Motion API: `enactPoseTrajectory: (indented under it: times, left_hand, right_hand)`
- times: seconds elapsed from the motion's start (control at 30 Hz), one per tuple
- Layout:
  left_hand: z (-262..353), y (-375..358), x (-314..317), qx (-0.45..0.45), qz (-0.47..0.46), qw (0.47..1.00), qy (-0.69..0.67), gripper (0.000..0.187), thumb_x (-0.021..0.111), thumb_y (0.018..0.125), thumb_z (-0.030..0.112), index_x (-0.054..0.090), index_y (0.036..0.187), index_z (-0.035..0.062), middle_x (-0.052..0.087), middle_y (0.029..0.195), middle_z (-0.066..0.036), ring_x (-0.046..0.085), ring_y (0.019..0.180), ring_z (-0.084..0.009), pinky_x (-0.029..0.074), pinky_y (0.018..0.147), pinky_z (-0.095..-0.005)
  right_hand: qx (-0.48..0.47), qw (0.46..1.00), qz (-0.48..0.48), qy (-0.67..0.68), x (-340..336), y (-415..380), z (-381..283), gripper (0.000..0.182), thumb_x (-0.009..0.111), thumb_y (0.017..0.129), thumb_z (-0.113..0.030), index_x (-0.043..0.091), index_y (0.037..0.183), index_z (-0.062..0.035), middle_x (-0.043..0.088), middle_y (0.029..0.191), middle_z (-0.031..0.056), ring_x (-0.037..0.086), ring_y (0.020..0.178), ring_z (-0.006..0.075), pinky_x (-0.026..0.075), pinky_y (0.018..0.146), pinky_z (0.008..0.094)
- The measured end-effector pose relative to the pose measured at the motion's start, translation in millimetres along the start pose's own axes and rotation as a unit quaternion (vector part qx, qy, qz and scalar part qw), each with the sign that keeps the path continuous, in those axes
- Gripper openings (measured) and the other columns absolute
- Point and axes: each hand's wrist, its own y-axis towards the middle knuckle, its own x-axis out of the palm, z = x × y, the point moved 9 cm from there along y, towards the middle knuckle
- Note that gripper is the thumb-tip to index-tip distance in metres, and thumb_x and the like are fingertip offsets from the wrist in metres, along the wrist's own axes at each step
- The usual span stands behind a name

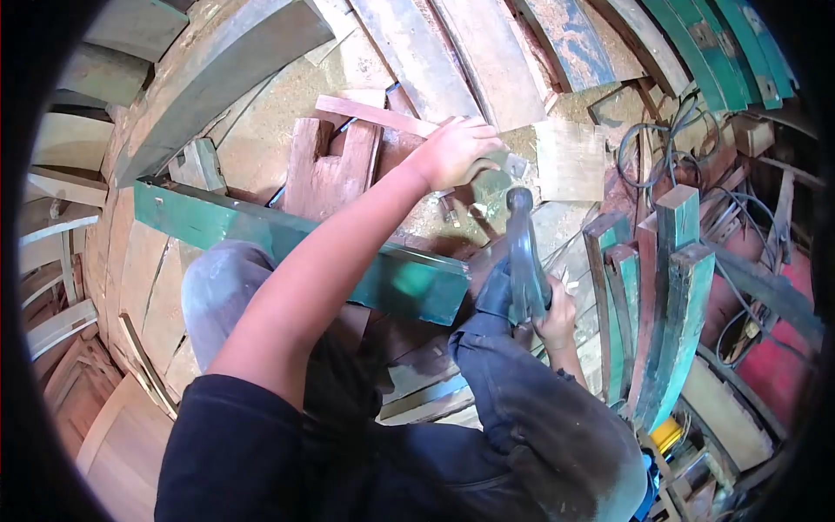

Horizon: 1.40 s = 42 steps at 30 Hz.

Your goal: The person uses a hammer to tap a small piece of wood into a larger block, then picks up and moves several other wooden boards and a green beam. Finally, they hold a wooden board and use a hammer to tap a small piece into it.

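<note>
My left hand (pixel 459 155) is closed around a narrow wooden strip (pixel 374 114), with the strip's long end pointing left over a notched reddish wood block (pixel 335 170). Beyond my fingers a small pale end shows, probably of the same strip. My right hand (pixel 557 311) is closed on the handle of a hammer (pixel 522 252), smeared by motion. The hammer's head points up, just below and right of my left hand. Below my left forearm lies a green-painted beam (pixel 417 283), in front of my knees.
Several green-painted wood pieces (pixel 670 296) stand upright on the right. Coiled cable (pixel 665 157) lies behind them. A flat pale wood block (pixel 570 161) sits right of my left hand. Wide boards (pixel 417 52) lie ahead, and a curved timber (pixel 226 83) is at upper left.
</note>
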Motion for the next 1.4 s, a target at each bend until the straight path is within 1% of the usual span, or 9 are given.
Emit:
enactPoseTrajectory:
  times: [0.07,0.2,0.43,0.57,0.7,0.83,1.0,1.1,1.4]
  left_hand:
    - [3.0,0.0,-1.0,-0.003,0.000,1.000,0.009,0.023,0.070,0.083,0.016,0.066,0.104,0.0088,0.061,0.095,-0.006,0.058,0.098,-0.0267,0.046,0.087,-0.0396]
    - [-0.7,1.0,-0.4,-0.004,-0.007,1.000,0.005,0.022,0.071,0.080,0.019,0.067,0.101,0.0115,0.062,0.098,-0.003,0.059,0.103,-0.0231,0.047,0.086,-0.0389]
    - [-0.2,-0.8,0.2,-0.002,-0.006,1.000,0.016,0.021,0.069,0.081,0.019,0.067,0.102,0.0129,0.062,0.098,-0.003,0.059,0.101,-0.0232,0.047,0.087,-0.0381]
    - [-0.1,1.4,1.9,-0.008,-0.016,1.000,-0.009,0.023,0.069,0.084,0.019,0.067,0.105,0.0103,0.061,0.098,-0.006,0.058,0.101,-0.0269,0.046,0.089,-0.0394]
    - [0.2,2.1,-1.3,-0.006,-0.024,0.999,-0.022,0.026,0.069,0.085,0.020,0.066,0.108,0.0077,0.061,0.099,-0.008,0.057,0.100,-0.0295,0.046,0.090,-0.0404]
    - [2.2,0.6,-1.0,-0.002,-0.029,0.999,0.020,0.030,0.068,0.087,0.022,0.065,0.112,0.0082,0.062,0.100,-0.009,0.057,0.102,-0.0299,0.046,0.092,-0.0409]
    - [-1.1,1.3,3.8,0.015,-0.056,0.997,0.042,0.037,0.069,0.089,0.024,0.062,0.122,0.0078,0.064,0.111,-0.011,0.060,0.106,-0.0302,0.046,0.097,-0.0415]
    - [-26.5,12.3,7.5,-0.116,-0.113,0.984,-0.072,0.041,0.069,0.090,0.024,0.060,0.127,0.0077,0.065,0.117,-0.015,0.062,0.107,-0.0326,0.048,0.097,-0.0415]
    - [-24.6,37.8,3.6,0.005,-0.127,0.991,-0.027,0.028,0.070,0.090,0.020,0.072,0.114,0.0071,0.061,0.111,-0.013,0.057,0.110,-0.0307,0.046,0.098,-0.0384]
  right_hand:
    - [-0.039,0.999,0.020,0.008,-0.5,3.3,-6.1,0.027,0.069,0.090,-0.008,0.056,0.111,0.0026,0.064,0.082,0.0235,0.066,0.066,0.0415,0.051,0.056,0.0448]
    - [0.163,0.986,-0.015,-0.012,23.2,8.7,24.3,0.021,0.062,0.096,-0.012,0.056,0.112,-0.0005,0.063,0.080,0.0237,0.066,0.069,0.0427,0.050,0.058,0.0446]
    - [-0.029,0.997,0.073,-0.012,-4.2,-0.8,-1.8,0.022,0.063,0.093,-0.008,0.057,0.111,0.0026,0.065,0.079,0.0189,0.067,0.066,0.0388,0.053,0.058,0.0426]
    - [0.166,0.984,-0.041,-0.057,29.3,6.0,37.3,0.020,0.062,0.096,-0.011,0.055,0.112,-0.0013,0.064,0.075,0.0216,0.065,0.063,0.0409,0.050,0.055,0.0464]
    - [0.229,0.972,0.033,0.043,9.0,5.0,14.9,0.017,0.060,0.098,-0.015,0.054,0.107,-0.0024,0.062,0.071,0.0213,0.064,0.065,0.0423,0.047,0.056,0.0458]
    - [0.343,0.926,0.088,0.130,19.1,-42.4,38.6,0.019,0.056,0.101,-0.021,0.052,0.100,-0.0018,0.057,0.066,0.0168,0.061,0.057,0.0311,0.044,0.053,0.0401]
    - [0.413,0.828,0.159,0.344,38.5,-78.1,49.7,0.020,0.051,0.105,-0.022,0.049,0.095,-0.0063,0.045,0.063,-0.0045,0.041,0.049,0.0028,0.030,0.042,0.0207]
    - [0.468,0.781,0.163,0.380,42.9,-96.7,45.1,0.018,0.050,0.106,-0.023,0.048,0.096,-0.0078,0.042,0.063,-0.0055,0.037,0.047,0.0016,0.028,0.039,0.0201]
    - [0.482,0.782,0.156,0.364,55.3,-121.0,42.1,0.022,0.053,0.105,-0.022,0.051,0.092,-0.0052,0.044,0.065,-0.0045,0.039,0.054,0.0039,0.032,0.047,0.0226]
